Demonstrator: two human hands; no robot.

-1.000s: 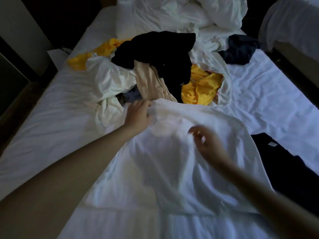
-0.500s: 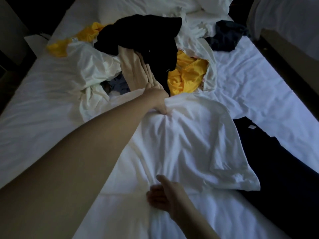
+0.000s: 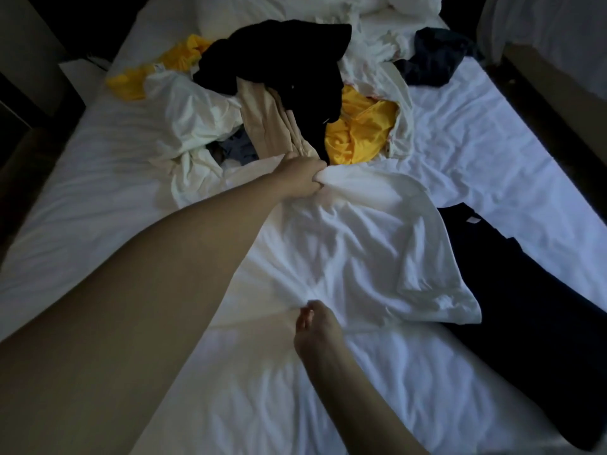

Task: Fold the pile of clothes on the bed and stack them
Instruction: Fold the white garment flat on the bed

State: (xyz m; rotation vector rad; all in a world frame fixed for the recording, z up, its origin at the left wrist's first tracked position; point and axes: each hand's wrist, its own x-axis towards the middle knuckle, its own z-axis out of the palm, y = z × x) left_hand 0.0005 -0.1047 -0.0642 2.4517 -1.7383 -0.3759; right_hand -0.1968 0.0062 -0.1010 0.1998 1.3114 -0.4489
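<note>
Left hand (image 3: 303, 178) clutching the far edge of a white shirt (image 3: 361, 251); right hand (image 3: 317, 326) pinching its near edge. Shirt lies on the bed (image 3: 98, 208), just in front of the clothes pile (image 3: 289, 93), with a dark garment (image 3: 525, 307) touching its right side.

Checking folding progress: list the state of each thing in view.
white garment: unfolded, rumpled, stretched between both hands.
left hand: grips its far end.
right hand: pinches its near edge.
dark garment: laid flat, right of it.
clothes pile: unfolded heap.
</note>
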